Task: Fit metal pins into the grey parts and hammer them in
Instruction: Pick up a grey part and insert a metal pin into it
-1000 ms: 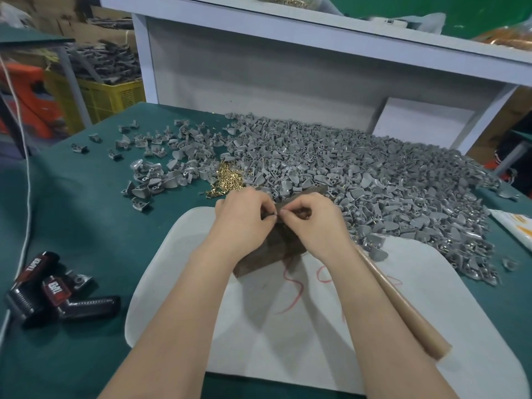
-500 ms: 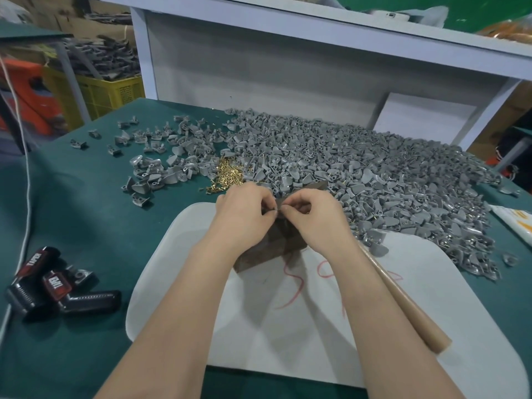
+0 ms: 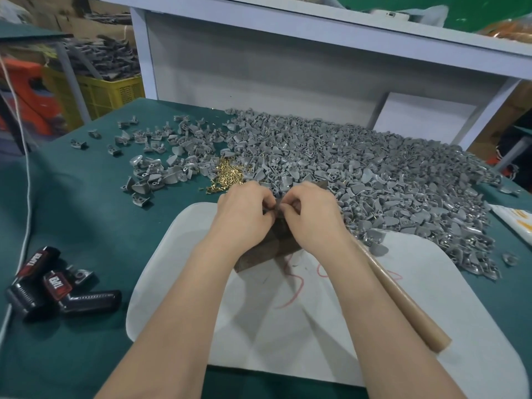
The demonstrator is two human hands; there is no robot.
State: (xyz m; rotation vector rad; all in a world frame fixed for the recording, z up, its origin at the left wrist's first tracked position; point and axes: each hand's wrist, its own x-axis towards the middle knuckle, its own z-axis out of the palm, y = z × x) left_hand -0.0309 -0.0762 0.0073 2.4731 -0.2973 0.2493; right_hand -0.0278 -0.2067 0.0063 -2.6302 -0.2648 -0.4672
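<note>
My left hand [image 3: 244, 217] and right hand [image 3: 315, 220] pinch a small piece, hidden by my fingers, over the dark block [image 3: 259, 256]. I'm probably seating a pin. Next I'd need the hammer [image 3: 403, 298] beside my right forearm.

A small assembly workshop: a green-covered bench [image 3: 86, 226] carries a vast heap of identical grey parts [image 3: 359, 174] from 12 to 2 o'clock, a little pile of brass pins [image 3: 229, 175] at 11, and a yellow crate [image 3: 109, 93] heaped with dark pieces stands beyond it at 10 o'clock.
</note>
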